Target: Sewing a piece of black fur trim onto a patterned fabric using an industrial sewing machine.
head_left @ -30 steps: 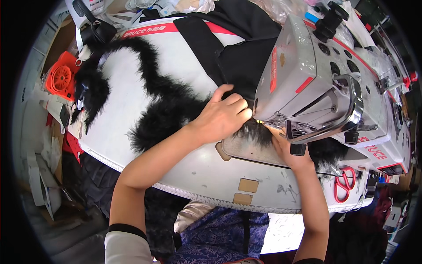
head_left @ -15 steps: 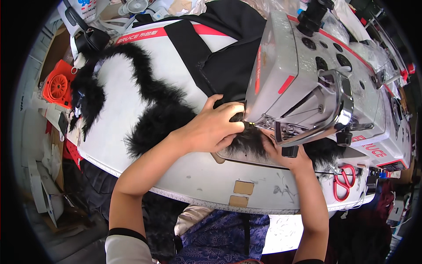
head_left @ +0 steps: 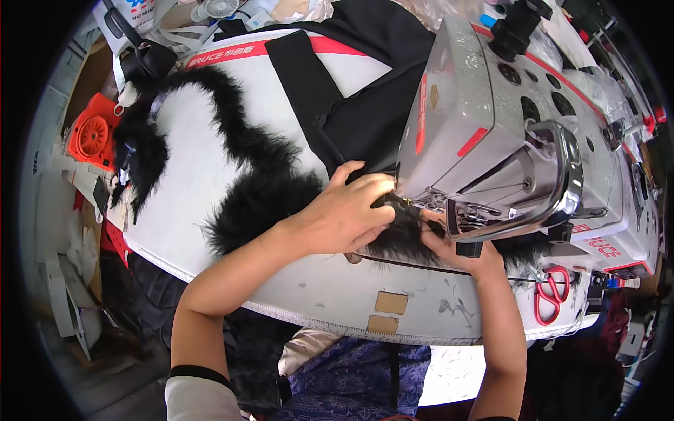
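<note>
Trim (head_left: 404,238) sits on the machine bed, just in front of the machine's (head_left: 449,112) head, between my two hands. Change over the last second: the trim now covers most of the light bed plate that showed bare earlier. My left hand (head_left: 340,214) has shifted slightly nearer me, and more of the right hand's (head_left: 453,245) fingers show. My read: work is being fed and straightened at the head, stitching not done.

Long axis of this stretch runs roughly left-right along the bed; hairs point toward me, tips over the plate's near edge. Stitching point itself is hidden.

Left fingers: curled and partly spread, tips down at the trim's left end; can't tell if they pinch it. Right fingers: bent, at the trim's right side, part hidden by the head; pinch or press, can't tell.

Farther out: black cloth (head_left: 379,119) beyond the left hand, running away from me. Fluffy strand (head_left: 228,116) snakes up-left on the table (head_left: 330,281); join to trim hidden. Red scissors (head_left: 551,295) right, near the table edge.
</note>
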The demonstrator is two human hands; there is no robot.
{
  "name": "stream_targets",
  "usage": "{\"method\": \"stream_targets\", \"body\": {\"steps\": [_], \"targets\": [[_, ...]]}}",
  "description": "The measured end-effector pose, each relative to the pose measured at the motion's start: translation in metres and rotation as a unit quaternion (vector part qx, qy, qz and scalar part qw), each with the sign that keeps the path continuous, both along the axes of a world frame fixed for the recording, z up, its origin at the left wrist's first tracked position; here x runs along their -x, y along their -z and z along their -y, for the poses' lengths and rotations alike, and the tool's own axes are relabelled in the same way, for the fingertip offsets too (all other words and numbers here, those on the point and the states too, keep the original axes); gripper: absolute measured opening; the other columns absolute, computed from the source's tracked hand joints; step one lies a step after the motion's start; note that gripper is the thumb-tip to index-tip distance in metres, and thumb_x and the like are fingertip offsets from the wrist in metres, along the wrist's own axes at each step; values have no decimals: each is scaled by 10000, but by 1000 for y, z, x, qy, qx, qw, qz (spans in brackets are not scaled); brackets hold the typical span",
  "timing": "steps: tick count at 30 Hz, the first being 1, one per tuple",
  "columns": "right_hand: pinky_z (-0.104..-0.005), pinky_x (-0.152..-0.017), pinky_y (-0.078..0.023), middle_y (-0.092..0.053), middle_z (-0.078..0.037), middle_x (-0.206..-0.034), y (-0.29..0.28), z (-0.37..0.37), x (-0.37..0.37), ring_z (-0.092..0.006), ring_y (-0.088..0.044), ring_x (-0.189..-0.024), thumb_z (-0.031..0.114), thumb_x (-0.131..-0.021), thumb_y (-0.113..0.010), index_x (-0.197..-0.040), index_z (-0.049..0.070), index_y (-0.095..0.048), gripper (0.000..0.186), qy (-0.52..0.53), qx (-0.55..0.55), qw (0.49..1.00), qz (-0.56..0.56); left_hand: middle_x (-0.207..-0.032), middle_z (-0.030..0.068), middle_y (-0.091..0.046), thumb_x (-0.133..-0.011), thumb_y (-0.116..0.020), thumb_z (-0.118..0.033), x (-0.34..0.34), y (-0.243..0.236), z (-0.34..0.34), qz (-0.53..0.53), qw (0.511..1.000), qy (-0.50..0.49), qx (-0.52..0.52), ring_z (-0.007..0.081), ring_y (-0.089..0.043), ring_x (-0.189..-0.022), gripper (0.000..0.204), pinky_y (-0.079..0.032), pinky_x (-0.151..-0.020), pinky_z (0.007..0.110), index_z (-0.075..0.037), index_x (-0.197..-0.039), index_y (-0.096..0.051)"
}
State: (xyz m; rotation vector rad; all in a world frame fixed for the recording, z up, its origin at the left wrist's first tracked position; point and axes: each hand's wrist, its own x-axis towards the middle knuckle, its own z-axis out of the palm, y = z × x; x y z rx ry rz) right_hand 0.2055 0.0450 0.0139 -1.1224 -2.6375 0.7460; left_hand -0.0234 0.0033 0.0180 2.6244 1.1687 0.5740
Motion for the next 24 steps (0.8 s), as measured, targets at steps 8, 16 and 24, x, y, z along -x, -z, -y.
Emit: {"method": "stream_targets", "body": {"steps": [8, 16, 24], "targets": [[-288, -602, -455, -608, -11, -764, 16, -11, -17, -142, -561, -650, 224, -767, -630, -1077, 150, -586, 321, -73, -117, 990, 3, -1099, 163, -436, -701, -608, -95, -14, -11, 28, -25, 998, -49, -11, 290, -430, -1102, 221, -312, -877, 464, -79, -907, -529], [-373, -780, -458, -572, -16, -1092, 3, 15, -26, -254, -567, -910, 69, -620, -643, -1086, 89, -558, 473, -119, -228, 966, -20, -1062, 121, -447, -573, -615, -12, -8, -16, 20, 43, 998, 39, 14, 265, -463, -1015, 316, -373, -754, 354, -39, -883, -563], [-410, -856, -409, -532, -76, -1112, -6, 25, -6, -298, -515, -1018, 51, -569, -666, -1042, 45, -536, 491, -67, -179, 978, -87, -880, 35, -518, -602, -645, -88, 10, -18, -8, -48, 988, 65, -131, 191, -513, -903, 233, -390, -806, 343, -75, -809, -538]]}}
